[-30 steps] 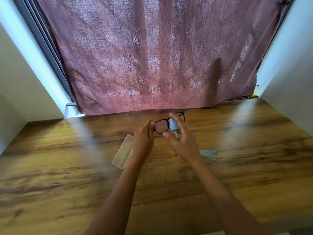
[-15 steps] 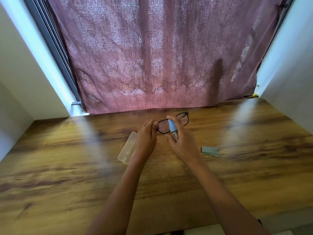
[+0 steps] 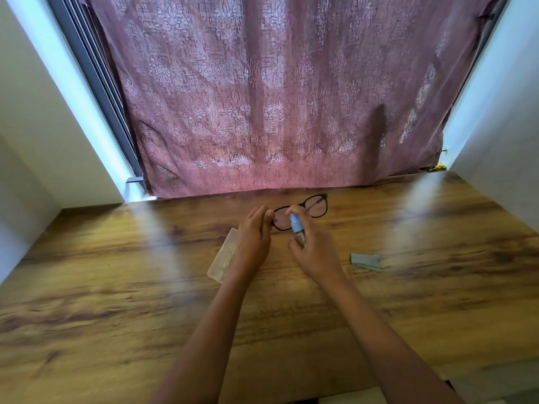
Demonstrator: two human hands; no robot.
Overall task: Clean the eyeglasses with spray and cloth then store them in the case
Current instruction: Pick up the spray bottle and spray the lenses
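Two bare forearms enter from the bottom edge, cut off below the elbows, and reach forward over the wooden table [image 3: 116,301]. The left hand [image 3: 253,240] is seen from its back, so its palm and most of its fingertips are hidden; its fingers are pinched on the left end of the eyeglasses [image 3: 300,212], holding them above the table with the lenses facing the person. The frame's long axis runs left to right, rising slightly to the right, and the temples cannot be made out behind the lenses. The right hand [image 3: 316,252] is wrapped around a small spray bottle [image 3: 298,228], clamped on its clear body with the index finger arched over the pale blue top; the bottle stands roughly upright, leaning a little left, right in front of the left lens and covering part of it. Whether its nozzle touches the lens cannot be told.

Under the left wrist a translucent case [image 3: 223,259] lies on the table, its long axis running from near-left to far-right, its right side hidden by the hand. To the right of the right hand, apart from it, a small grey-blue cloth [image 3: 366,260] lies crumpled. At the far table edge hangs a patterned mauve curtain [image 3: 277,97].
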